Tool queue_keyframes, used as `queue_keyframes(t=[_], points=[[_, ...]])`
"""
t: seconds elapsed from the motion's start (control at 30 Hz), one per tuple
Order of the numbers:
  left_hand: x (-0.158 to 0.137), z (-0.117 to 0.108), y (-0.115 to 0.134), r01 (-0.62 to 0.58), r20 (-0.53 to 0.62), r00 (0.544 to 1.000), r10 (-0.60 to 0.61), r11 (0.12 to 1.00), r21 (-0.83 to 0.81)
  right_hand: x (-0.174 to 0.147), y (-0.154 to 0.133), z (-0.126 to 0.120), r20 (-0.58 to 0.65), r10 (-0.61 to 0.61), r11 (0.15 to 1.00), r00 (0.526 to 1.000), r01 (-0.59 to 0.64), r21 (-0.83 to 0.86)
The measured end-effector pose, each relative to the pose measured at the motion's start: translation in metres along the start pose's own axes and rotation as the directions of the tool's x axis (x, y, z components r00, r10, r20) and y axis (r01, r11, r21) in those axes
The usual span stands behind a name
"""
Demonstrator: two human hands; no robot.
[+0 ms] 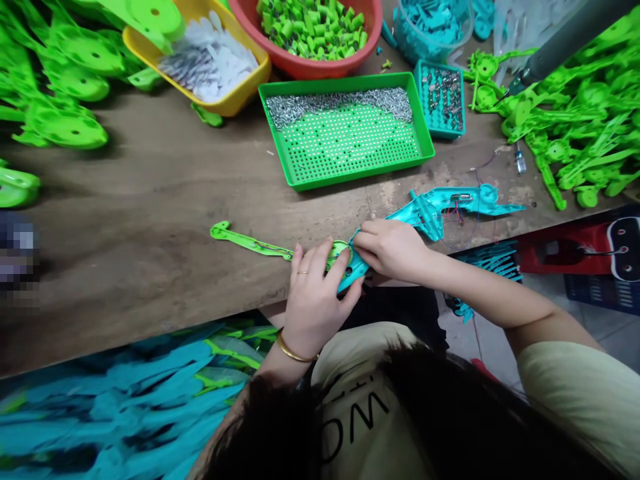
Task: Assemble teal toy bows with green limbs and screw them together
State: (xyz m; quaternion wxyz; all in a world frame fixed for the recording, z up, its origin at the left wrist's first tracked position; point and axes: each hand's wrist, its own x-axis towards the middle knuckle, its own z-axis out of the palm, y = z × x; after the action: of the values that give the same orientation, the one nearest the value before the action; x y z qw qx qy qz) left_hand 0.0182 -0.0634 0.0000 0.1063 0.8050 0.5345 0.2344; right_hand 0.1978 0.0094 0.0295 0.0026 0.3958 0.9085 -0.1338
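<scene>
A long plastic piece lies across the table in front of me: its left part is a slim bright-green shell (255, 245) with a rounded end, its right part a turquoise shell (356, 270). My left hand (317, 283) presses its fingers over the place where green and turquoise meet. Beside it, my right hand (393, 247) has its fingertips pinched together at the turquoise shell's upper edge; what sits between them is hidden. Farther right, the turquoise body (435, 205) holds a small metal part (463, 197) with thin red wires.
A green perforated tray (350, 150) of small screws stands ahead, next to a turquoise rack (441, 100) of metal parts. Behind are a yellow bin (230, 100), a red bowl (320, 65) and a clear tub (434, 40). Green shells pile left and right. A screwdriver (555, 47) hangs upper right.
</scene>
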Motion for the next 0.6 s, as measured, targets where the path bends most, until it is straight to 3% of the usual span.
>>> queue_keyframes(t=[0.13,0.5,0.6], points=[[0.002,0.000,0.003,0.011,-0.019,1.000,-0.010,1.000,0.023,-0.006,0.005,-0.007,0.077,-0.080,0.996,0.994,0.077,0.038],[0.016,0.008,0.004,-0.033,0.026,0.999,0.034,0.997,-0.067,-0.007,0.013,-0.008,0.084,-0.068,0.976,0.994,0.049,0.212],[0.016,0.010,0.003,-0.044,0.040,0.998,0.046,0.997,-0.061,-0.009,0.015,-0.013,0.101,-0.020,0.964,0.995,-0.008,0.264]])
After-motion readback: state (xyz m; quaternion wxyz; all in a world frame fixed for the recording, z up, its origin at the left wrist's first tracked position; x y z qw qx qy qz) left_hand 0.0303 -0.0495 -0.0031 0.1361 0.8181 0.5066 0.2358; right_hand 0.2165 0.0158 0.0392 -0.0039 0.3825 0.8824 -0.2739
